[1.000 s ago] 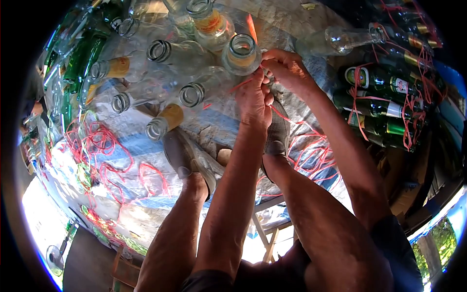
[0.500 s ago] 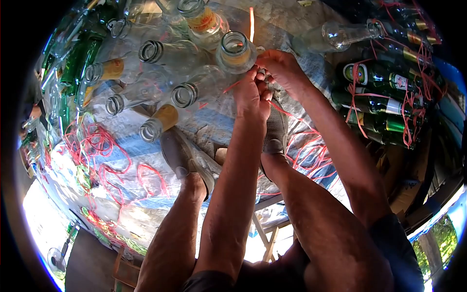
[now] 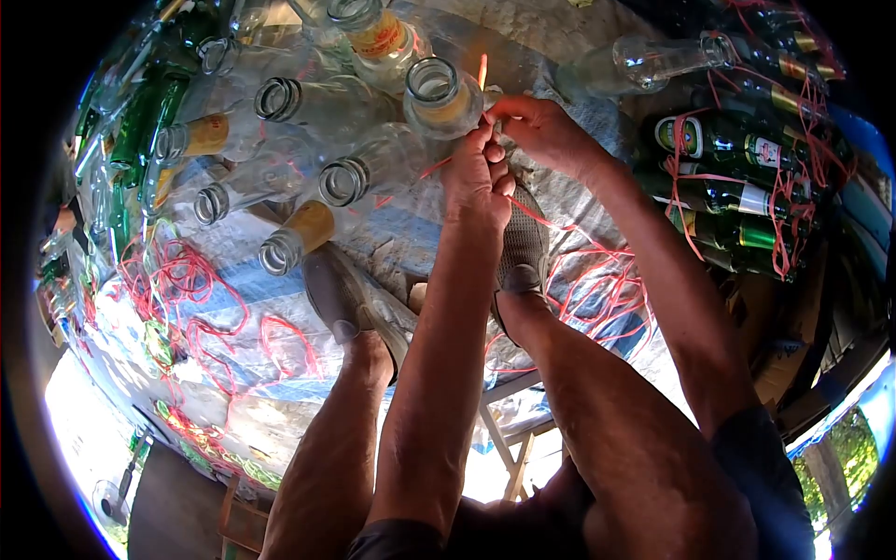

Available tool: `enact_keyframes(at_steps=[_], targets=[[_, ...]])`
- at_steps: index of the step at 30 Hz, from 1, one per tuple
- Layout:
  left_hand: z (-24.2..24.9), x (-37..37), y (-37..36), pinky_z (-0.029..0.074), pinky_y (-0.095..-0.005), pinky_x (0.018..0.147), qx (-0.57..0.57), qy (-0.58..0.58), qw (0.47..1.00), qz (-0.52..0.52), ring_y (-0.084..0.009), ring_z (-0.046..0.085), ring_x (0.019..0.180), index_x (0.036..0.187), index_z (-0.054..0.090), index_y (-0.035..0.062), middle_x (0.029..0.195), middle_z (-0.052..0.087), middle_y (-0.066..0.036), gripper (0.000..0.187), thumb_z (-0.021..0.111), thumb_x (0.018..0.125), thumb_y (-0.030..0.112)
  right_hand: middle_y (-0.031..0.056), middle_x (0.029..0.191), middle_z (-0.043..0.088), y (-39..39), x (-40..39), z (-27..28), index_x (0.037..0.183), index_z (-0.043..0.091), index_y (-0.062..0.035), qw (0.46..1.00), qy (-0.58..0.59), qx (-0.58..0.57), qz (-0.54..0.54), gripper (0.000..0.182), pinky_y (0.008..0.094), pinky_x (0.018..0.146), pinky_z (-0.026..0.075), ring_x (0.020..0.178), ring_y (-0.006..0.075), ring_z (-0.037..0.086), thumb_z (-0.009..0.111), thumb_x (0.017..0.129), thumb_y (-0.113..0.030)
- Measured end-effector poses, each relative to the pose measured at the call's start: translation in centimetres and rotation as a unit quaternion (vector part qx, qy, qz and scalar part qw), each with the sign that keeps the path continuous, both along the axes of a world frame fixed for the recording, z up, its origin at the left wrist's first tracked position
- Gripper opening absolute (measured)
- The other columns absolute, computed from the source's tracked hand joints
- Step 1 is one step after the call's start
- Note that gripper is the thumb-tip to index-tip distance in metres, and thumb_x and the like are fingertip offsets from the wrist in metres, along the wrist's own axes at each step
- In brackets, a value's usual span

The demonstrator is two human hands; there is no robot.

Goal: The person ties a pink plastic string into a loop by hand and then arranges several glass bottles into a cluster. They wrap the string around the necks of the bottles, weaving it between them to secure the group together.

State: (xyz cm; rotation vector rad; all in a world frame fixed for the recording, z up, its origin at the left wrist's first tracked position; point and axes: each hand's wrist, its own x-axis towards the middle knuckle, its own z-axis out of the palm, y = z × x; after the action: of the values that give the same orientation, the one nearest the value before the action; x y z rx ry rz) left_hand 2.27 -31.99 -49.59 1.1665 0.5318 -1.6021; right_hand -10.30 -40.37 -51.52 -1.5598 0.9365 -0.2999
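Unreadably small red lettering (image 3: 378, 39), yellow label (image 3: 371, 26); left hand (image 3: 478, 177) holds red string (image 3: 434, 169).

Red string (image 3: 551, 224) trails in loose loops from beside an uncapped clear bottle (image 3: 444, 110)

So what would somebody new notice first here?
Probably the clear bottles crowding the upper middle, with the left hand and right hand close together beside one. Next, perhaps, the green bottles on the right, bound with pink string, and the bright tangle lying on the left.
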Motion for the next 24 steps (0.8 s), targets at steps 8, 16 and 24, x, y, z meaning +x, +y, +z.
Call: enact_keyframes(at_steps=[8,16,24], targets=[[0.0,0.2,0.7,0.020,-0.0248,0.044,-0.034,0.003,0.999,-0.026,-0.0047,0.027,0.046,0.083,0.058,0.0176,0.063,0.045,0.010,0.022,0.068,0.098,0.029,0.0113,0.090,0.071,1.5,-1.2,0.9,0.108,0.067,-0.0039,0.990,0.103,-0.090,0.045,0.016,0.0368,0.074,0.054,0.083,0.0233,0.069,0.063,0.099,-0.017],[-0.4,0.3,1.4,0.021,-0.0235,0.045,-0.062,0.012,0.998,-0.018,-0.0046,0.028,0.047,0.087,0.059,0.0162,0.064,0.047,0.009,0.020,0.068,0.099,0.030,0.0172,0.077,0.069,1.9,-1.7,3.5,0.092,0.069,-0.0075,0.939,0.247,-0.228,0.081,0.023,0.0480,0.067,0.054,0.076,0.0387,0.070,0.066,0.095,-0.031],[-0.5,0.5,1.8,0.024,-0.0233,0.044,-0.078,0.016,0.997,-0.021,-0.0044,0.031,0.048,0.089,0.059,0.0144,0.066,0.048,0.007,0.020,0.069,0.099,0.029,0.0159,0.071,0.065,1.8,-2.5,3.2,0.081,0.068,-0.0045,0.963,0.215,-0.157,0.030,0.037,0.0427,0.063,0.050,0.068,0.0309,0.066,0.070,0.096,-0.038]])
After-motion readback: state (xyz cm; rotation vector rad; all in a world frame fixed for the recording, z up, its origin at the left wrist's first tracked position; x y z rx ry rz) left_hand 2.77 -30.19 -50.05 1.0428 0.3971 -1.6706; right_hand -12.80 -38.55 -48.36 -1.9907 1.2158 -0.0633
